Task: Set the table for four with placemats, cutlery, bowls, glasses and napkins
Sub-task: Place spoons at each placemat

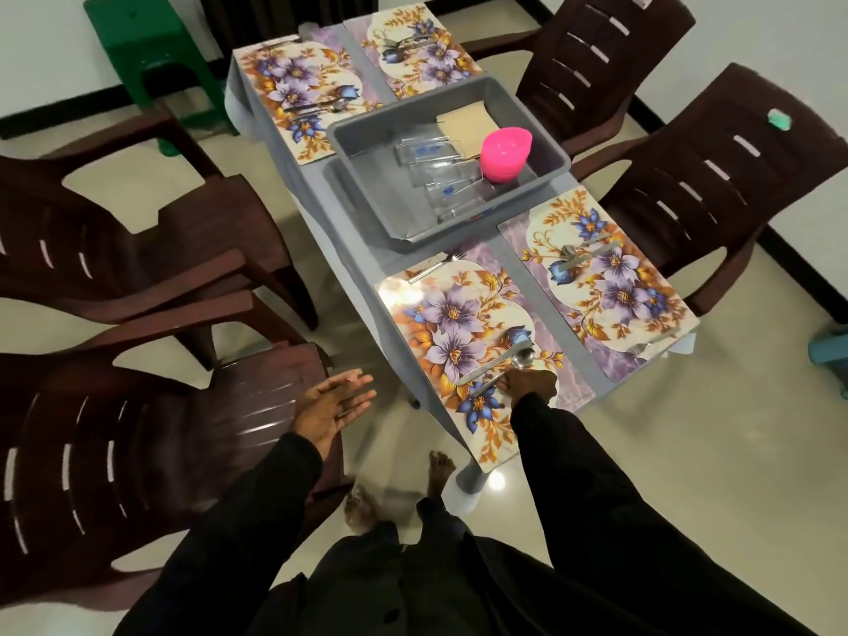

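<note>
Table (362, 273), grey: four floral mats are laid, one at each corner, each with cutlery on it.
Tray (527, 117), grey, set mid-table between the mats: glasses (431, 162) lying down, stacked pink bowls (504, 153) and beige napkins (463, 123) are kept in it.
Near-left mat (459, 323): a fork (436, 263) lies at its far edge, a knife (495, 362) and spoon (523, 358) at its near end.
Right hand (532, 385): fingertips are set on the spoon's handle; whether it is pinched cannot be told.
Left hand (335, 406): held palm-up, fingers straight, nothing held, above a brown chair (137, 452).
</note>
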`<move>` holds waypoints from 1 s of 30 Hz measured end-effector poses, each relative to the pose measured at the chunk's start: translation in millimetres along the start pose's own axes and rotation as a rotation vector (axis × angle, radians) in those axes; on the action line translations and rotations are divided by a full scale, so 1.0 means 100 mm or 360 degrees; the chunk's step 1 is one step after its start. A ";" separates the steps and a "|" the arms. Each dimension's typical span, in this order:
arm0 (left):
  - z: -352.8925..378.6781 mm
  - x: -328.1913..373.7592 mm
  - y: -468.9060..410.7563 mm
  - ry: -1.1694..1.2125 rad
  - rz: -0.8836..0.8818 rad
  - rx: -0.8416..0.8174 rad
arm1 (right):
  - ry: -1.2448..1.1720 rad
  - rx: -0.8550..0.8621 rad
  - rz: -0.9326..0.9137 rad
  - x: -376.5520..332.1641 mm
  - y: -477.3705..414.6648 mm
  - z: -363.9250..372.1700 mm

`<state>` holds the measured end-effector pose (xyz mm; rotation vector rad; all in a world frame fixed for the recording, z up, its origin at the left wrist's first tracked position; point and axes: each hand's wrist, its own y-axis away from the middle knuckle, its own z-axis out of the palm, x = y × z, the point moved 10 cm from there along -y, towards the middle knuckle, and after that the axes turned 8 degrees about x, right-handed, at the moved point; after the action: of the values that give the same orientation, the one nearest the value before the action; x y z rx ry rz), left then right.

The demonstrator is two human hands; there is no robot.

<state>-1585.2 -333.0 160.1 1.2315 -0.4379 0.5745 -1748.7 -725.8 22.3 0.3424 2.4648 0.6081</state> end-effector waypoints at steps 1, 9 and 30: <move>-0.02 0.00 0.03 0.0017 0.0008 0.0006 | 0.0014 -0.0009 -0.0026 -0.03 0.03 -0.01; -0.18 -0.06 0.18 0.0064 0.0037 0.0048 | -0.0012 -0.0037 -0.0162 -0.20 0.32 -0.22; -0.75 -0.21 0.95 0.0056 0.0345 0.0217 | 0.0131 -0.0846 -0.1553 -0.60 2.45 -0.34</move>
<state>-1660.8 -243.0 197.1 1.3104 -0.5134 0.8210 -1694.5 -547.6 196.3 -1.0369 2.0666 0.7746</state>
